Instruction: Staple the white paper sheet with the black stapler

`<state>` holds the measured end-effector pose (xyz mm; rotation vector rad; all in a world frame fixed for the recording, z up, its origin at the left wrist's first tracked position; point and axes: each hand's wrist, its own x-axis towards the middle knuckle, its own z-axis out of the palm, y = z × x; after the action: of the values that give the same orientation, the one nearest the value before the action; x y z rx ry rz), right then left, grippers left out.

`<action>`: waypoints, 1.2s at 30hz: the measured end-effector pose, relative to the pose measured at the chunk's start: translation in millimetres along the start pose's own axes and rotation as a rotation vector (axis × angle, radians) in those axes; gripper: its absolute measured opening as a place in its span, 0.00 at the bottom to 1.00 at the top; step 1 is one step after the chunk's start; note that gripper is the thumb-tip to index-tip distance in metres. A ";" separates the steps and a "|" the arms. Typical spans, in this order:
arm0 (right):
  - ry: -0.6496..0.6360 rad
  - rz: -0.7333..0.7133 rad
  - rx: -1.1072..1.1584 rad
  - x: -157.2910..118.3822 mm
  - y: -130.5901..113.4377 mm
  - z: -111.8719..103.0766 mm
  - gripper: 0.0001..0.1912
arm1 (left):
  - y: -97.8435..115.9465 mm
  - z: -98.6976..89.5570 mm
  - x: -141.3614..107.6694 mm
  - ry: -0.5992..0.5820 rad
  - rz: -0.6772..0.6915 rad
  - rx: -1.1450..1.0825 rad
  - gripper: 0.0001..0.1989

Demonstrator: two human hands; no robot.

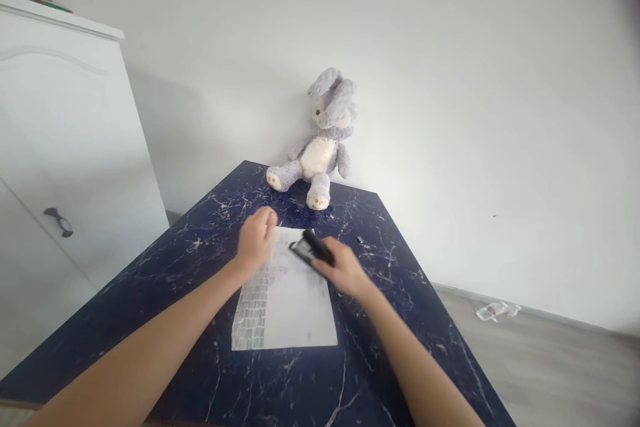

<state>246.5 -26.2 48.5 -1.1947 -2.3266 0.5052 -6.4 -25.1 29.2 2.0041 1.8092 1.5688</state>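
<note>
Sheets of paper [300, 310] lie on the dark blue marbled table [190, 373], with a strip of small printed blocks down their left side. My right hand [343, 268] is wrapped round a black stapler [313, 248], held over the upper right part of the paper. At the paper's upper left corner is my left hand [257, 235], its fingers curled closed. Whether it pinches the paper or anything else is hidden.
A grey plush rabbit [318, 157] sits at the table's far end against the wall. Right of the stapler lies a small dark item [360, 239]. A white cabinet [75, 120] stands at the left. Clear plastic packaging [499, 310] is on the floor at the right.
</note>
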 end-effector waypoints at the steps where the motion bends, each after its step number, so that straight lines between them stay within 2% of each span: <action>1: -0.024 -0.055 0.026 1.8 -16.3 13.5 0.13 | -8.5 -3.9 5.3 0.083 -0.013 0.023 0.17; 2: -0.061 -0.092 0.059 2.9 -30.1 25.3 0.15 | -16.8 -6.8 9.7 0.147 -0.032 0.036 0.16; 4: -0.146 -0.119 0.086 2.6 -48.1 41.3 0.20 | -30.9 -8.8 15.6 0.201 -0.077 0.029 0.16; 7: -0.199 -0.087 0.088 -7.6 -50.3 44.2 0.26 | -40.7 -5.3 17.5 0.189 -0.118 -0.005 0.16; 10: -0.186 -0.051 0.094 -33.2 -29.3 31.2 0.30 | -39.3 -0.3 14.1 0.128 -0.135 -0.039 0.16; 16: -0.137 0.130 0.091 -117.0 37.7 -5.4 0.30 | -34.3 10.0 8.8 0.059 -0.133 -0.062 0.17; 19: -0.089 0.232 0.111 -136.7 58.9 -28.2 0.30 | -36.9 14.2 9.3 0.035 -0.115 -0.085 0.18; 22: 0.105 0.253 0.055 -115.6 71.6 -44.0 0.32 | -41.9 14.4 10.7 0.047 -0.100 -0.113 0.19; 23: 0.126 0.234 -0.022 -100.8 76.8 -45.5 0.33 | -43.9 13.6 11.4 0.057 -0.100 -0.118 0.19; 25: 0.087 0.221 -0.187 -66.5 90.7 -40.8 0.35 | -48.2 11.1 13.4 0.069 -0.106 -0.124 0.18; 28: -0.069 0.263 -0.369 -22.8 114.5 -16.3 0.37 | -55.0 7.5 15.7 0.081 -0.139 -0.150 0.18; 31: -0.134 0.296 -0.458 -0.4 128.1 13.3 0.36 | -61.8 7.7 17.2 0.129 -0.241 -0.201 0.17; 33: -0.135 0.270 -0.478 8.7 125.1 28.0 0.36 | -66.2 9.6 18.3 0.192 -0.320 -0.233 0.18; 36: -0.142 0.253 -0.473 27.5 98.1 47.1 0.38 | -72.1 10.7 19.8 0.267 -0.387 -0.259 0.18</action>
<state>270.1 45.7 -34.4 -1.7351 -2.5116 0.1206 -55.8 19.7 -6.4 1.2941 1.8161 1.8844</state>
